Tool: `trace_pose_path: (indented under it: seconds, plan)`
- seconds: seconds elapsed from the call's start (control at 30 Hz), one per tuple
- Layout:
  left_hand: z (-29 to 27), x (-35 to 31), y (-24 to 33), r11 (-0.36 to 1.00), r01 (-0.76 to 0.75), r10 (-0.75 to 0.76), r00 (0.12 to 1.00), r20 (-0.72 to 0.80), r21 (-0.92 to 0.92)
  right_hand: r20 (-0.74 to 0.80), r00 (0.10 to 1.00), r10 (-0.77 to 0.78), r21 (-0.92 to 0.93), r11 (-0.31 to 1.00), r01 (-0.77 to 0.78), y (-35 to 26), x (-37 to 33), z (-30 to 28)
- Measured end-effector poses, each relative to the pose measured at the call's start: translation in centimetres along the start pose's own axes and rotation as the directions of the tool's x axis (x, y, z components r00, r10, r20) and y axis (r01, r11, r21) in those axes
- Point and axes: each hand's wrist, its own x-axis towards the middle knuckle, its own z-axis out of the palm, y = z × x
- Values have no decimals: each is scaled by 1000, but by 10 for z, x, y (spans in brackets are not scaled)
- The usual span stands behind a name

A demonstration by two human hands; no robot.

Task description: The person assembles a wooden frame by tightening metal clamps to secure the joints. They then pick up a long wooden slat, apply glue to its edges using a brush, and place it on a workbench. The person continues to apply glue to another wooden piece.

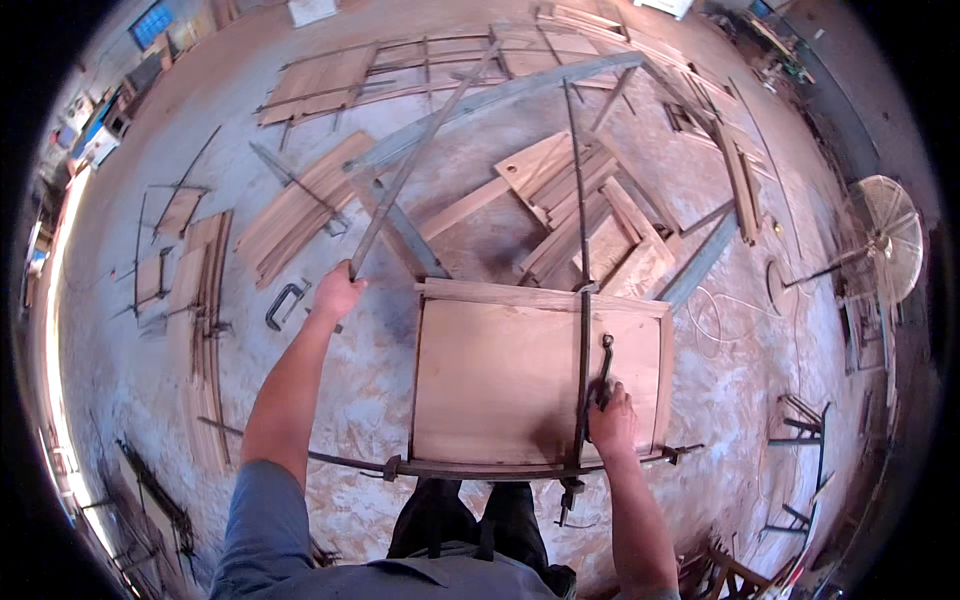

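In front of me lies a framed wooden panel (490, 375), a board set inside wooden rails. A dark bar clamp (584, 350) crosses it from far to near, right of its middle. Another bar clamp (490, 470) runs along its near edge. My left hand (340, 294), beyond the panel's left side, is closed around the lower end of a long flat bar (425, 150), which slants away to the far right. Over the panel, just right of the crossing clamp, my right hand (613, 420) is closed on a dark wrench (606, 358), its ringed end pointing away from me.
A C-clamp (285, 303) lies on the floor by my left hand. Stacked boards (200, 300) stand left. Beyond the panel, blue-grey beams (480, 105) surround loose wooden pieces (570, 200). A pedestal fan (885, 240) and a looped cable (715, 320) are at right.
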Motion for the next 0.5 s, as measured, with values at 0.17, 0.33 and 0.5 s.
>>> trace_pose_path:
  seconds: [0.17, 0.33, 0.5]
  plan:
    - [19, 29, -24, 974, 49, -54, 998, -15, -222, -7, 998, 56, 53, 997, -55, -12, 8, 7]
    - [-9, 20, -2, 826, 206, -173, 979, 111, -525, 6, 995, 97, 80, 992, -97, -22, 9, 1]
    - [-38, 5, 6, 749, 291, -211, 957, 201, -595, -35, 996, 84, 236, 969, -73, 16, 31, 25]
